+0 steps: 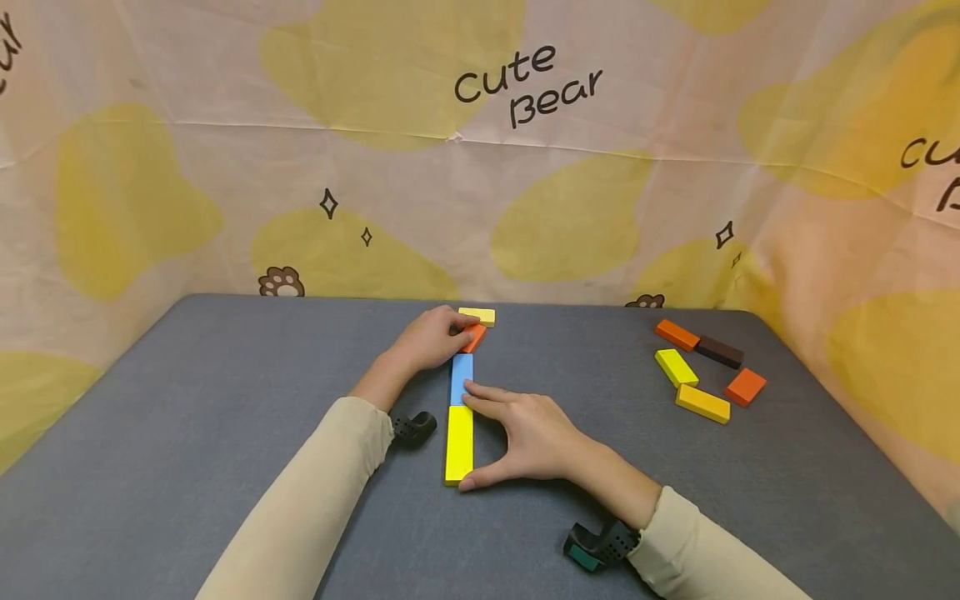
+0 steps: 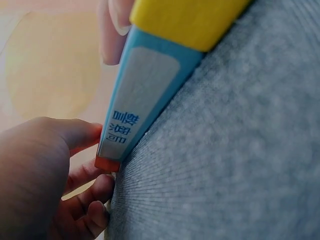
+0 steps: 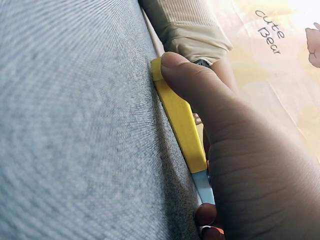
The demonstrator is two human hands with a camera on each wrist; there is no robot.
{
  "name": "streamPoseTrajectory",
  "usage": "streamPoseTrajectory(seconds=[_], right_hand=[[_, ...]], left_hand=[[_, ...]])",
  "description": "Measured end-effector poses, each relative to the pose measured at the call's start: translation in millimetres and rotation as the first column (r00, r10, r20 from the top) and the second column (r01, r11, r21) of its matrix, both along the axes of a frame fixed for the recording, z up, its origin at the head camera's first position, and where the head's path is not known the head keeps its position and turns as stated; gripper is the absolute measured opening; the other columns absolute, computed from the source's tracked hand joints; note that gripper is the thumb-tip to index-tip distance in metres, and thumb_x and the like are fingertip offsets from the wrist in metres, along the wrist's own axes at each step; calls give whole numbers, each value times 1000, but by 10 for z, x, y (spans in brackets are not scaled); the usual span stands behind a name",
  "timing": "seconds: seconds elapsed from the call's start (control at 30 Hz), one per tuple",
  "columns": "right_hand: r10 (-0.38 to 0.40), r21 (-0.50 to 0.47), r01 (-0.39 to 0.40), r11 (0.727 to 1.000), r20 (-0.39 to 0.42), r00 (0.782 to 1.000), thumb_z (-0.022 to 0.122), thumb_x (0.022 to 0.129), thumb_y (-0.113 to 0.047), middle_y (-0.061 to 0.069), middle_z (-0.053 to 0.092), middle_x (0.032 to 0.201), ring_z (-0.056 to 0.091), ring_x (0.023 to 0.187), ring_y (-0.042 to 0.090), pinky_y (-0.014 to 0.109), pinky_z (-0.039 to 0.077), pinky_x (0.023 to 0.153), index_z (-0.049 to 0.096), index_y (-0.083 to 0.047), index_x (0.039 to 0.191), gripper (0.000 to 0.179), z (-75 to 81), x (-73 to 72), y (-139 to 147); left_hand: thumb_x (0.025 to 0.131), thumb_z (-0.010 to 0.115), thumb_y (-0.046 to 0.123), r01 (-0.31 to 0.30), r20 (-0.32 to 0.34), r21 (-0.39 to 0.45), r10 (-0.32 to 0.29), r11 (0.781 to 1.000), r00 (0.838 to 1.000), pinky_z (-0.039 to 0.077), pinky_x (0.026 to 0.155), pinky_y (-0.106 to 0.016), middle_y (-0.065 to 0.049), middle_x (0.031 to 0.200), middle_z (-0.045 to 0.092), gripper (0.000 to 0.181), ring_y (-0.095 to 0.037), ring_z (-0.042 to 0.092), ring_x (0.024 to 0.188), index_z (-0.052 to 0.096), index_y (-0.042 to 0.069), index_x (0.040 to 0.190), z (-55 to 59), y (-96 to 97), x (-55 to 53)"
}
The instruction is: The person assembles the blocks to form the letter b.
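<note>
Several toy blocks lie end to end in a row on the table. Nearest is a yellow block [image 1: 460, 446], followed by a blue block [image 1: 462, 371] whose side carries a white label [image 2: 142, 85] with printed characters. Beyond these is an orange block [image 1: 474, 338], then a pale yellow block [image 1: 483, 317] lying crosswise. My left hand [image 1: 433, 337] grips the orange block, its fingers partly hidden. My right hand [image 1: 536, 437] spans the yellow block from the right: its thumb [image 3: 175, 60] is against the near end, and its fingertips touch the row by the blue block.
Off to the right lies a loose group of blocks: an orange one [image 1: 677, 335], a dark brown one [image 1: 720, 352], a bright yellow one [image 1: 677, 367], a deeper yellow one [image 1: 702, 403] and a red-orange one [image 1: 746, 387]. A printed cloth [image 1: 420, 167] hangs behind the grey table [image 1: 187, 433].
</note>
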State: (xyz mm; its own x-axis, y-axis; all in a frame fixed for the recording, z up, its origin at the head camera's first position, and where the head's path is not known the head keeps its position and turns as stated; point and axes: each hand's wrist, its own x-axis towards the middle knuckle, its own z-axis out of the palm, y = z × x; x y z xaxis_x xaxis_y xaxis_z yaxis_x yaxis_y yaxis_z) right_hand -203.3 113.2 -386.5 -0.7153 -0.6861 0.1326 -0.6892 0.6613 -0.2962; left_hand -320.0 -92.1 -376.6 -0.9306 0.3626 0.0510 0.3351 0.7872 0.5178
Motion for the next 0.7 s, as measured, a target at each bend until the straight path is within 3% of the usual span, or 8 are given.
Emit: streamPoseTrajectory(seconds=[0.2, 0.5, 0.7], right_hand=[[-2, -5, 2, 1000, 5, 1000, 75, 71, -76, -9, 43, 160, 55, 138, 14, 43, 56, 99, 47, -24, 153, 101, 9, 10, 2], [-1, -6, 0, 1000, -4, 1000, 74, 71, -76, -10, 43, 160, 55, 138, 13, 42, 56, 99, 47, -25, 152, 100, -1, 1, -1], [-5, 1, 5, 1000, -2, 1000, 74, 70, -76, -11, 43, 160, 54, 139, 13, 42, 56, 99, 47, -25, 152, 101, -3, 1, -1]], left_hand=[[102, 59, 31, 8, -5, 12, -8, 1000, 1000, 50, 106, -48, -12, 132, 67, 40, -29, 60, 122, 62, 16, 139, -13, -5, -18], [99, 63, 36, -75, 18, 29, 74, 997, 997, 52, 101, -46, -13, 124, 67, 41, -29, 62, 112, 65, 14, 133, -6, -13, -21], [97, 65, 39, -84, 15, 31, 83, 996, 996, 51, 94, -42, -10, 115, 67, 42, -26, 61, 103, 65, 13, 130, 3, -20, -15]])
